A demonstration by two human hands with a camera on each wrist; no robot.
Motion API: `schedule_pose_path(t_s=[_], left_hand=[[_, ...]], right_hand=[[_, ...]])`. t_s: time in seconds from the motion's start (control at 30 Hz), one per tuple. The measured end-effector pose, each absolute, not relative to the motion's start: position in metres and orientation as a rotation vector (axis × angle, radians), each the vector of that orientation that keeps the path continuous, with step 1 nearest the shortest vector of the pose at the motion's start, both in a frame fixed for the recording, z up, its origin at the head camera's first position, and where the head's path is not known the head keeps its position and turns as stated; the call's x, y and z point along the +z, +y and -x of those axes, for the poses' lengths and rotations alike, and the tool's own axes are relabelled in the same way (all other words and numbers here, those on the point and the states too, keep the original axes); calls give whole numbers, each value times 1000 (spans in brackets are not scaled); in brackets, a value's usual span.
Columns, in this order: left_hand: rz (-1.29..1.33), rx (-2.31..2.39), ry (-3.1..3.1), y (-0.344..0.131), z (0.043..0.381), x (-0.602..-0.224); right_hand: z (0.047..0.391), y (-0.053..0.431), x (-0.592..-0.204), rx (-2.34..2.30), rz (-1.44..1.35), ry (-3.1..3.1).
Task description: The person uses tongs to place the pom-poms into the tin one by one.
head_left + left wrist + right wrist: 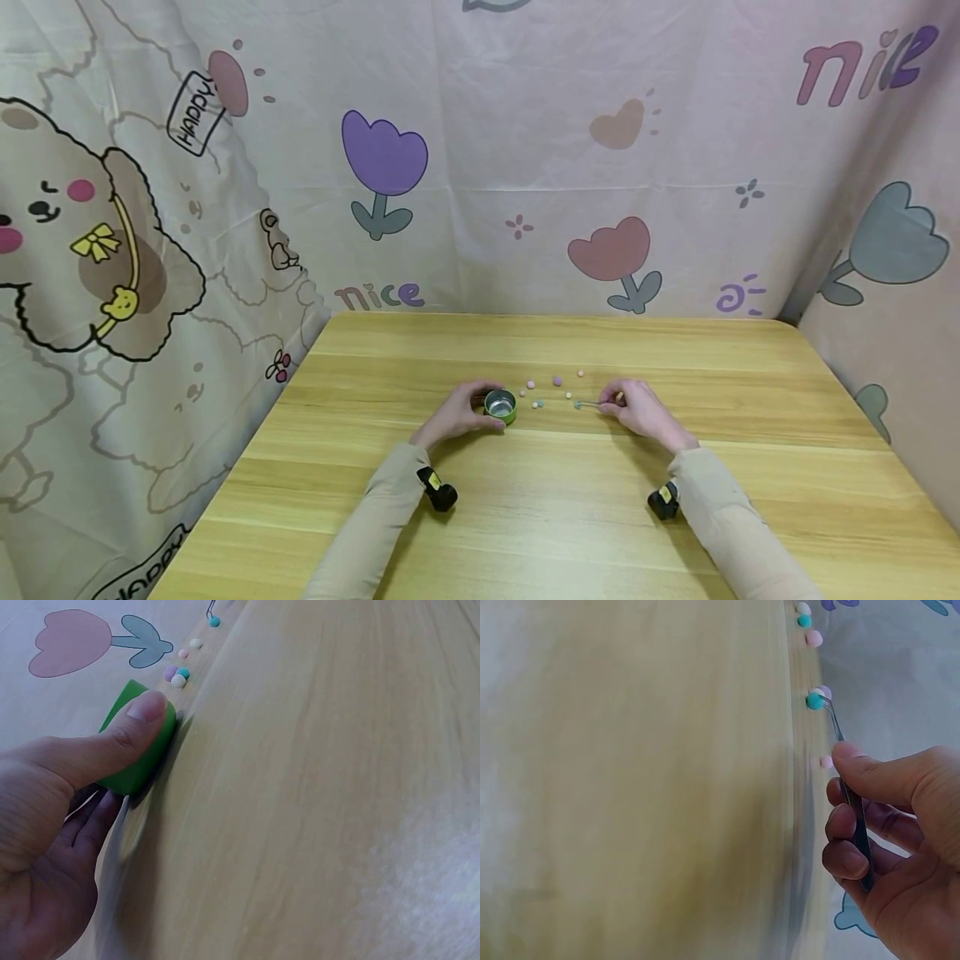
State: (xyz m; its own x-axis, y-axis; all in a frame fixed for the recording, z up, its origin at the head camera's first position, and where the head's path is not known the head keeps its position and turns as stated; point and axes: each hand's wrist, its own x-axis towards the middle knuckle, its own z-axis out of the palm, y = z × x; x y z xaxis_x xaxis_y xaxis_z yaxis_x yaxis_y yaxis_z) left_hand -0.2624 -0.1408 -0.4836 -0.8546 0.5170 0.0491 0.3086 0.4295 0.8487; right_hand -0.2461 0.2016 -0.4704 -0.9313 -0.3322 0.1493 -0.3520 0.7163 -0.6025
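Observation:
My left hand (462,410) grips a small round green tin (500,406) from its left side, thumb along the near wall; the tin's open top faces up and shows a bare metal inside. In the left wrist view the thumb presses the green wall (154,754). My right hand (633,408) pinches dark metal tweezers (855,806) between thumb and fingers. Their bent tips point left and meet a teal ball (814,701). Between the hands lie several small balls: a purple one (557,382), a pink one (531,385), a white one (568,396) and another teal one (541,403).
The wooden table (525,517) reaches back to a printed cloth (510,250) hung behind it. Another pink ball (581,373) lies farthest back. A black wrist camera (437,490) sits on the left sleeve, and a second camera (663,502) on the right one.

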Motion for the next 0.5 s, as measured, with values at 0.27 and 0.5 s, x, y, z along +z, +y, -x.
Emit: schedule_pose_path(t_s=[0.27,0.5], left_hand=[[-711,1395,2462,-140,262,-484],[-693,1403,2457,-139,261,-483]], right_hand=[[245,203,-469,1023,-562,-2883],[244,203,-468,1019,-552,-2876]])
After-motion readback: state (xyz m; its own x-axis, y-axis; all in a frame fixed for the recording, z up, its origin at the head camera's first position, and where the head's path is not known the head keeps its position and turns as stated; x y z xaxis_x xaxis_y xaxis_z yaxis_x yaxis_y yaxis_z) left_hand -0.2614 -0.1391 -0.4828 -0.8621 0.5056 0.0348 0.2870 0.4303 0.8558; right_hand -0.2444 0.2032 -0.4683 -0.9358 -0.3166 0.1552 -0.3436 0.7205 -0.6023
